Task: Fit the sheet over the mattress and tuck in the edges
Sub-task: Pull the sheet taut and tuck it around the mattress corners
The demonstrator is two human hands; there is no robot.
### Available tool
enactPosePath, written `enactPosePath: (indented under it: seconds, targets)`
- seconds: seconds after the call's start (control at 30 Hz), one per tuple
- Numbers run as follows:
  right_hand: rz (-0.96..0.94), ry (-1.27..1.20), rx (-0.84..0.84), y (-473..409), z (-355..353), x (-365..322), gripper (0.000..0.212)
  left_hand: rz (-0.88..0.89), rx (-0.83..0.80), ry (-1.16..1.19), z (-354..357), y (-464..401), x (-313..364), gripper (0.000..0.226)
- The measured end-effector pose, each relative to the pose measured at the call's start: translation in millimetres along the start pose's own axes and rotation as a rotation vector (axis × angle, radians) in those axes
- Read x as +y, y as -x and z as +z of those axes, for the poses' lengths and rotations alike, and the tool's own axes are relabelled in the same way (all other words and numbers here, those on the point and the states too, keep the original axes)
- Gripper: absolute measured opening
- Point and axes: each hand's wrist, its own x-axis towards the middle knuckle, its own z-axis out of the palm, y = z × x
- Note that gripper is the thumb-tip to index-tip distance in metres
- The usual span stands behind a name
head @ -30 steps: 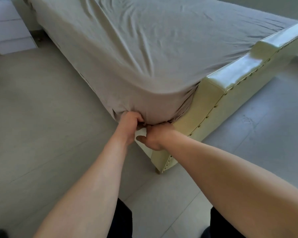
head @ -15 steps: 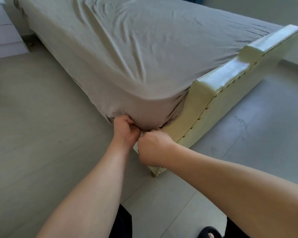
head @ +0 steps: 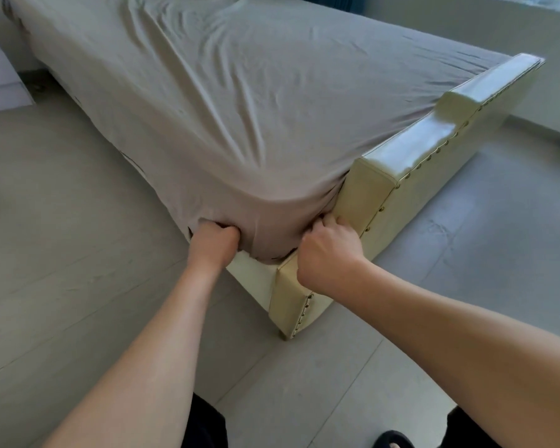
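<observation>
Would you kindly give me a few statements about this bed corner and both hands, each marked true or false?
1. The left hand grips the sheet at the lower edge of the mattress corner. True.
2. The right hand rests flat and open on the floor. False: its fingers are curled at the sheet's edge, beside the footboard.
3. The sheet is taupe and wrinkled across the top. True.
4. The footboard is dark bare wood. False: it is cream, padded and trimmed with brass studs.
5. The two hands touch each other. False: they are apart, with the sheeted corner between them.
</observation>
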Motion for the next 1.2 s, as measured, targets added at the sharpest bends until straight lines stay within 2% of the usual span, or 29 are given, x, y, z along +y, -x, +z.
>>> enactPosePath:
  seconds: [0.1, 0.17, 0.23, 0.33, 0.4, 0.47, 0.53, 0.63, 0.7, 0.8, 0.9, 1.03, 1.2]
  targets:
    - [-0.096, 0.021, 0.059, -4, -1, 9, 0.034, 0.170, 0.102, -0.105, 5, 18, 1, 0.014]
    - [-0.173, 0.006, 0.051, -14, 6, 23, 0.035, 0.394, 0.214, -0.049, 13, 37, -2, 0.018]
    - [-0.233, 0.043, 0.023, -28, 13, 32, 0.045, 0.588, 0.294, 0.012, 20, 50, 2, 0.023]
    - [-0.262, 0.078, -0.049, -41, 15, 30, 0.058, 0.778, 0.436, -0.049, 27, 56, 20, 0.050]
    - [-0.265, 0.093, -0.049, -43, 14, 23, 0.052, 0.785, 0.460, -0.144, 30, 56, 28, 0.075]
    - [-0.261, 0.067, -0.039, -29, 10, 18, 0.036, 0.726, 0.403, -0.267, 35, 53, 21, 0.099]
    - [-0.190, -0.043, 0.055, -14, 9, 15, 0.023, 0.708, 0.339, -0.372, 38, 53, 11, 0.113]
    - [0.077, -0.082, 0.313, -15, 0, 27, 0.025, 0.715, 0.294, -0.388, 36, 46, 10, 0.114]
    - [0.185, -0.033, 0.349, -26, 5, 45, 0.024, 0.709, 0.285, -0.336, 35, 46, 14, 0.112]
    - [0.168, -0.039, 0.365, -37, 19, 49, 0.028, 0.711, 0.300, -0.288, 36, 47, 16, 0.109]
    - [0.105, -0.049, 0.406, -40, 26, 37, 0.012, 0.713, 0.306, -0.265, 35, 45, 15, 0.109]
    - [0.019, -0.066, 0.493, -44, 24, 35, 0.023, 0.706, 0.308, -0.238, 35, 46, 17, 0.108]
    - [-0.027, -0.060, 0.462, -47, 28, 27, 0.013, 0.695, 0.280, -0.213, 29, 43, 15, 0.108]
